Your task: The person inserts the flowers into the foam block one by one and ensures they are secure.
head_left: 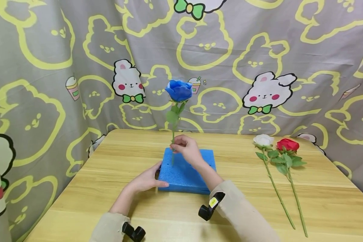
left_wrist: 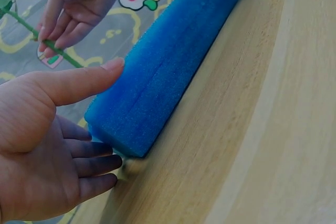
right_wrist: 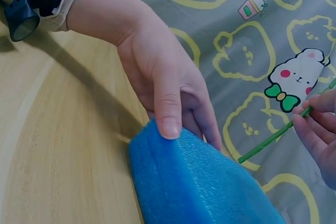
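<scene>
While the left hand (head_left: 145,179) rests, fingers loose, against the foam block (head_left: 181,175) at lower centre, the right hand (head_left: 186,148) pinches the blue rose (head_left: 172,116) mid-frame by its stem (head_left: 173,132), which a crooked downward press could buckle.

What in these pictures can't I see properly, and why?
Blue foam block: underside hidden against the table in every view; top partly behind the right hand and forearm, head view.
Blue rose: bloom cut off by the right edge, right wrist view.
Yellow tag: markings too small to read, head view.
Left sleeve: cut off by the bottom edge, head view.
</scene>
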Tool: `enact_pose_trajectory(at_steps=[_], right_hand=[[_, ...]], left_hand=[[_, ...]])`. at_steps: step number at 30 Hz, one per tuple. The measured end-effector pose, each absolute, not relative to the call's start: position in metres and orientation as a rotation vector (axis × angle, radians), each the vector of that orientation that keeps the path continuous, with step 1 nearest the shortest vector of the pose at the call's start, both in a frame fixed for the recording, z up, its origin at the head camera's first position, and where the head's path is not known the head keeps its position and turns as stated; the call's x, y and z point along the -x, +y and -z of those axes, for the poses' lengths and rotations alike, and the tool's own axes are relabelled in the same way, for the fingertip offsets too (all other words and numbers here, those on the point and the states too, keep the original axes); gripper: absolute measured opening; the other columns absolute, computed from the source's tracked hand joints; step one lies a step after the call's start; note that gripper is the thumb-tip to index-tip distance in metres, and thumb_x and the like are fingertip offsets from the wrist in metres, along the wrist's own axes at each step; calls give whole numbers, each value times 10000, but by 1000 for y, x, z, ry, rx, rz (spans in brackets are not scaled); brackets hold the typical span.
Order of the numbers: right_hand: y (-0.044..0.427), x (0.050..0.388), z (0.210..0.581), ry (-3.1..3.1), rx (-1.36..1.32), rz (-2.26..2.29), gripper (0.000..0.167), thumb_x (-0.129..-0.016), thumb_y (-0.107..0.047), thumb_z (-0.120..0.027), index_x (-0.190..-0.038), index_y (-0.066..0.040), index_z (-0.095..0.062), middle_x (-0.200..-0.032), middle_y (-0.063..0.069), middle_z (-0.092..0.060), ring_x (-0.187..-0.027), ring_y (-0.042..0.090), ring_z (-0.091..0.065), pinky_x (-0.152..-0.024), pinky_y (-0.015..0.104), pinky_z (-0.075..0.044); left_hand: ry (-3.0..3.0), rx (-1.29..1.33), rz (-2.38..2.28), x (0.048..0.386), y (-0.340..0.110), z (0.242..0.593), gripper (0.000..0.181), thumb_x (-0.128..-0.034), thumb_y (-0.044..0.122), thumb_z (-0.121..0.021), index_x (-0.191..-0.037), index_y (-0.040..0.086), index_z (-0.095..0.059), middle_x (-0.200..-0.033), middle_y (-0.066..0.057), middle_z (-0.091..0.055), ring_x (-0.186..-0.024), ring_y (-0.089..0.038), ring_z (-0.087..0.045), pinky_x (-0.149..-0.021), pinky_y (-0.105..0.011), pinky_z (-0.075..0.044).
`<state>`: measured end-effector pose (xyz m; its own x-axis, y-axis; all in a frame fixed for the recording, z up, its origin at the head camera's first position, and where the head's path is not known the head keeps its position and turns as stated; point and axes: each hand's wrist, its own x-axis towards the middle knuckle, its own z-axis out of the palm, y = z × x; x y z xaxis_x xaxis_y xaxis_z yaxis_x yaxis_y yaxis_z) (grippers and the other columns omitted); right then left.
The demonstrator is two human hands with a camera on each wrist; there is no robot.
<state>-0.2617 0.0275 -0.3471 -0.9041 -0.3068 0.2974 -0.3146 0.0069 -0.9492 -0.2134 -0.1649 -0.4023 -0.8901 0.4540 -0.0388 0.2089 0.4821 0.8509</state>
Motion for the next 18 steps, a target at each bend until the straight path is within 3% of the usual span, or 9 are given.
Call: enact_pose_trajectory(at_steps=[8,18], right_hand=[[18,266,355,-2235,-658,-2081,230,-893,-25,-595,-1093,87,-580,-972,209,-643,-908,339,-636,-723,321,-539],[12,266,360,-2225,-614,-2086,222,-891,-12,-592,-1092,82,-583,-944,168,-645,-903,335,-634,-746,359,-536]], left_hand=[[2432,-587,-1406,215,-166,404,976,-780,285,-752,-1452,-58,-133,-1405,-222,-360,-1245,-326,-403,-1001,-479,-342],[2445,-598,-1393,213,-165,402,976,-781,285,-752,-1452,-59,-133,-1418,-225,-344,-1261,-332,-384,-1009,-483,-328]])
